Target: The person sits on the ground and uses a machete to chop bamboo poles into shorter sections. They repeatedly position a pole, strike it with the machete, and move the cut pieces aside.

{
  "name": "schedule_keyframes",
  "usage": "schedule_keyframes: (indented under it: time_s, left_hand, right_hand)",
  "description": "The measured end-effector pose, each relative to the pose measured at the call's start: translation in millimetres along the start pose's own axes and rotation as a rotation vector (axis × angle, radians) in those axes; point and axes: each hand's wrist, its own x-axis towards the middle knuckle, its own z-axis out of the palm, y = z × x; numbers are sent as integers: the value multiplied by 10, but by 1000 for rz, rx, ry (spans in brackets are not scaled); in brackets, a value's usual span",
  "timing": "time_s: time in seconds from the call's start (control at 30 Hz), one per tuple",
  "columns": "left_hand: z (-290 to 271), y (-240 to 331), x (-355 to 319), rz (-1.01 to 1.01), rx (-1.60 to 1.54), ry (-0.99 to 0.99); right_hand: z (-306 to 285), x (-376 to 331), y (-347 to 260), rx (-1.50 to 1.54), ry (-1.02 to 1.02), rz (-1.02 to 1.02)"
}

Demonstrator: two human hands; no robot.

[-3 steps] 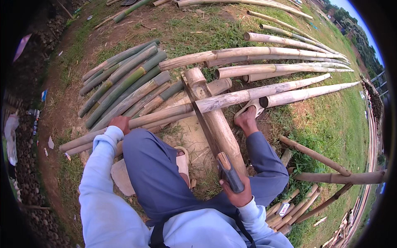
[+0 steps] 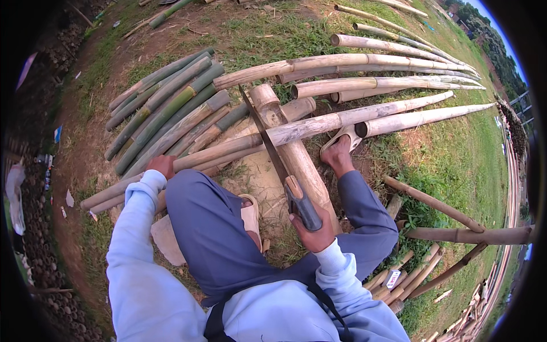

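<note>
My right hand [image 2: 316,231] is wrapped round the handle of a hand saw [image 2: 272,149], its long dark blade slanting away to the upper left. The blade lies across a long bamboo pole [image 2: 319,127]; how deep it sits in the pole I cannot tell. Under the pole runs a thick bamboo support [image 2: 305,171] with a notch near its far end. At the left, my left hand [image 2: 162,165] is closed over the pole's near part, beside my bent knee. A second pole lies alongside beneath that part.
Several cut green bamboo lengths [image 2: 165,114] lie piled at the left. Long pale poles [image 2: 393,83] stretch to the far right. A bamboo frame [image 2: 456,235] stands at the right, near short pieces [image 2: 419,276] with a small white box [image 2: 392,279]. My sandalled foot [image 2: 340,149] is close to the support.
My right hand has pushed the saw forward and a little left, away from my body. The left hand stays on the pole. The whole view has shifted slightly.
</note>
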Motion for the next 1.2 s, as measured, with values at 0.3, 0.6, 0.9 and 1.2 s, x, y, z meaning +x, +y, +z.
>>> schedule_keyframes:
  time_s: [0.3, 0.6, 0.9, 1.2]
  left_hand:
    - [242, -13, -180, -3, 3, 20]
    - [96, 90, -112, 16, -32, 14]
    - [184, 193, -70, 33, 29, 28]
    - [135, 71, -224, -13, 45, -19]
  right_hand:
    - [-304, -979, -203, -20, -35, 135]
    - [-110, -487, 99, -62, 0, 31]
    - [-129, -329, 316, -28, 33, 26]
    - [-397, -1146, -86, -59, -24, 104]
